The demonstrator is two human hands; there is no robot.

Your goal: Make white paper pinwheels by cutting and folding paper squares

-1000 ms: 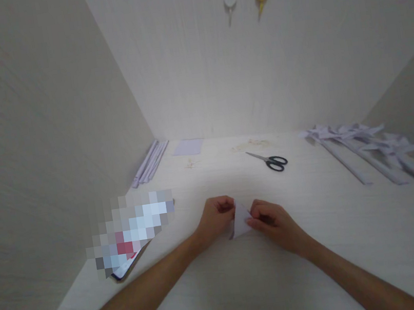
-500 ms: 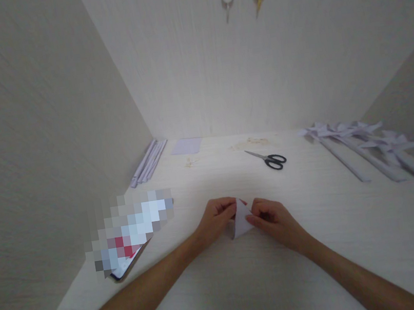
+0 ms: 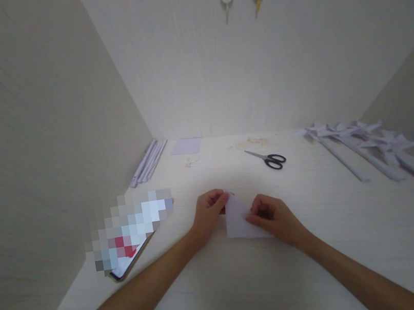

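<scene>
- While pinching paper sheet (image 3: pixel 238 224) at upper-left corner with left hand (image 3: pixel 206 217), grips right part with right hand (image 3: pixel 276 217), thumb on top
- Angles both forearms inward
- Holds sheet over table (image 3: pixel 227 289), nearer than scissors (image 3: pixel 268 159)

I'm in a papercraft nook, home or workshop I can't tell: pale walls (image 3: pixel 187 75) hem my white table (image 3: pixel 227 292), paper pinwheels (image 3: pixel 354 129) lie by its far right corner, paper rolls (image 3: pixel 149 164) by its far left, and I hold a sheet (image 3: pixel 237 223).
</scene>
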